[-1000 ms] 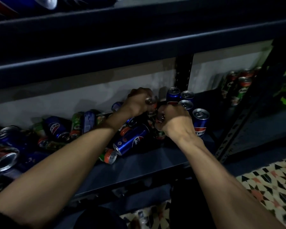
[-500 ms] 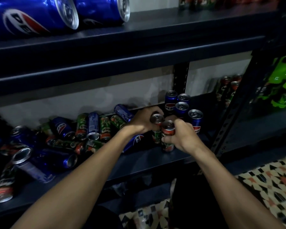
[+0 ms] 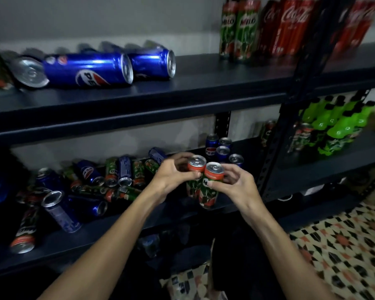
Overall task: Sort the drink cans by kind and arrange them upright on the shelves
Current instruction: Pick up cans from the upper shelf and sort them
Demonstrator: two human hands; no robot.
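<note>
Both hands are busy just in front of the cluster of upright Pepsi cans (image 3: 222,150) that stands on the lower shelf (image 3: 117,226). The left hand (image 3: 173,174) has its fingers and thumb curled round a Milo can (image 3: 195,167), gripping it near the orange band at the top. The right hand (image 3: 234,185) grasps a second Milo can (image 3: 210,192), thumb across the front and fingers wrapped behind. The two cans are upright and touch side by side, the second a little nearer to me than the first. Whether their bases rest on the shelf I cannot tell.

To the left of the Pepsi cluster, on the same shelf, a heap of fallen cans (image 3: 108,180) lies every which way, blue Pepsi mixed with green Milo, some with their ends turned toward me. To the right of the cluster rises a black perforated post (image 3: 290,118), and beyond it stand bright green bottles (image 3: 338,124) on a neighbouring shelf.

Above the cluster runs the upper shelf (image 3: 204,85). Up and to the left of the cluster, large Pepsi cans (image 3: 89,70) lie on their sides there. Almost directly above the cluster, tall Milo cans (image 3: 238,29) stand upright, with red Coca-Cola cans (image 3: 288,27) just beside them on the right. Below and to the right of the cluster, a patterned tile floor (image 3: 344,241) shows.
</note>
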